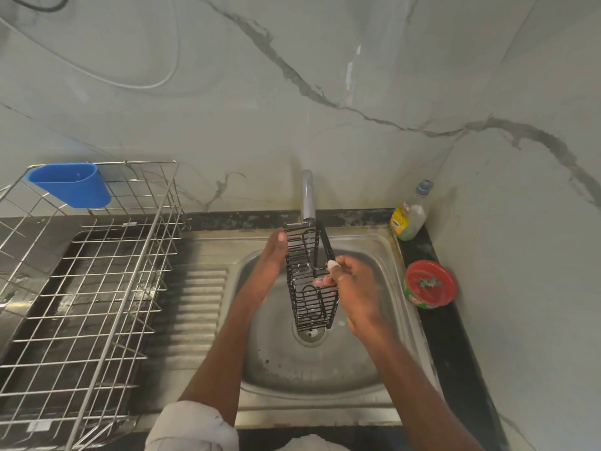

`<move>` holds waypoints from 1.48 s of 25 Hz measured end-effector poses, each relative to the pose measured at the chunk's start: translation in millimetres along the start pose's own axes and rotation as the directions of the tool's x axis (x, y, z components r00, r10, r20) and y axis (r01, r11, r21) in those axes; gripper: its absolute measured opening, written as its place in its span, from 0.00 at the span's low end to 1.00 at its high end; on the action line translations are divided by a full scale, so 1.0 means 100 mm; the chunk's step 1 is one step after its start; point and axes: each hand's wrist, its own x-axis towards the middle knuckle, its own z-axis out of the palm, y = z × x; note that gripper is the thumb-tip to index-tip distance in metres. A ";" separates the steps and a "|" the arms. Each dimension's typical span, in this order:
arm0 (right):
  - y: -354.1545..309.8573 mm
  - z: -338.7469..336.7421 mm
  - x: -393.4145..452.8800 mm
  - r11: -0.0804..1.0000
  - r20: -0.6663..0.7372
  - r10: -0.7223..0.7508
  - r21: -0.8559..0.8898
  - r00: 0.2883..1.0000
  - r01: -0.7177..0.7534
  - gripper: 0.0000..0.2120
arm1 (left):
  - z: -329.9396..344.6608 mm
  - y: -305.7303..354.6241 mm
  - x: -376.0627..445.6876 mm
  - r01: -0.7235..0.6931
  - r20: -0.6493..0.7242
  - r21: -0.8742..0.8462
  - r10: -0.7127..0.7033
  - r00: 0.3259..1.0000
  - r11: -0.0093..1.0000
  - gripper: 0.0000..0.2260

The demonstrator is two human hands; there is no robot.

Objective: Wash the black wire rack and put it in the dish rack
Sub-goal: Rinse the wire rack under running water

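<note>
looks mid-wash: left hand [270, 268] flat against the black wire rack [310, 281] over the sink [374, 379] middle, right hand [354, 288] fingers pinching its wires, dish rack [97, 288] still waiting

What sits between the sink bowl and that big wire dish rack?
In the head view, only the steel ribbed drainboard lies between the sink bowl and the dish rack.

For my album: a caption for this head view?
Both hands hold a black wire rack under the tap, above the sink.
</note>
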 end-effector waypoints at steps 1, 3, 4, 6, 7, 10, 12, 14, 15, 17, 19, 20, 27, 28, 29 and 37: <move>0.00 -0.04 0.00 1.000 -0.008 0.002 0.011 1.000 -0.002 0.07 | 0.02 0.00 0.00 0.010 0.011 -0.008 -0.010 1.000 1.000 0.30; -0.01 -0.11 0.01 1.000 -0.015 -0.010 0.003 1.000 0.010 0.08 | 0.06 -0.02 0.00 0.019 0.035 -0.021 -0.018 0.999 1.000 0.32; 0.01 -0.14 0.02 1.000 -0.020 -0.020 -0.014 1.000 0.020 0.08 | 0.10 0.00 -0.01 0.028 0.052 -0.022 -0.027 0.998 0.999 0.32; 0.05 -0.17 0.05 0.999 -0.019 -0.041 -0.026 0.999 0.040 0.07 | 0.18 0.05 -0.05 0.044 0.079 -0.006 -0.043 0.996 0.999 0.29; 0.07 -0.16 0.05 0.999 -0.012 -0.044 -0.026 0.999 0.043 0.07 | 0.21 0.09 -0.08 0.052 0.081 -0.008 -0.051 0.995 0.999 0.26; 0.10 -0.08 0.00 0.999 0.022 -0.037 -0.024 0.999 0.038 0.07 | 0.21 0.14 -0.17 0.069 0.056 -0.044 -0.067 0.996 0.997 0.21; 0.10 -0.01 -0.03 0.999 0.050 -0.042 -0.009 0.998 0.043 0.08 | 0.15 0.13 -0.21 0.053 0.004 -0.053 -0.053 0.999 0.997 0.21; 0.10 0.05 -0.06 0.999 0.075 -0.050 0.013 0.996 0.049 0.09 | 0.08 0.13 -0.27 0.034 -0.056 -0.063 -0.038 0.998 0.997 0.22; 0.09 0.07 -0.08 0.998 0.086 -0.053 0.020 0.995 0.052 0.08 | 0.05 0.12 -0.30 0.026 -0.081 -0.065 -0.032 0.996 0.998 0.22; 0.08 0.08 -0.11 0.998 0.098 -0.052 0.025 0.994 0.050 0.05 | 0.01 0.10 -0.33 0.016 -0.102 -0.065 -0.023 0.995 0.998 0.24; 0.06 0.05 -0.14 0.998 0.087 -0.041 0.048 0.995 0.037 0.05 | 0.01 0.11 -0.36 0.009 -0.102 -0.059 -0.015 0.995 0.998 0.23; 0.06 0.04 -0.14 0.997 0.077 -0.036 0.066 0.996 0.031 0.06 | 0.02 0.11 -0.37 0.006 -0.098 -0.060 -0.012 0.995 0.998 0.22; 0.07 -0.13 -0.09 0.997 0.029 -0.030 0.075 0.999 0.028 0.09 | 0.17 0.19 -0.42 0.004 -0.009 0.008 -0.003 1.000 1.000 0.22; 0.06 -0.12 -0.10 0.997 0.033 -0.024 0.081 0.999 0.022 0.09 | 0.18 0.19 -0.43 0.003 -0.008 0.005 -0.003 1.000 1.000 0.22; 0.05 -0.11 -0.12 0.996 0.040 -0.019 0.087 0.999 0.016 0.08 | 0.20 0.18 -0.45 -0.001 -0.014 0.000 0.001 1.000 1.000 0.22; 0.05 0.10 0.02 0.981 0.021 0.059 0.185 0.998 -0.062 0.07 | -0.04 0.01 -0.68 0.057 0.027 0.017 -0.058 0.998 0.998 0.20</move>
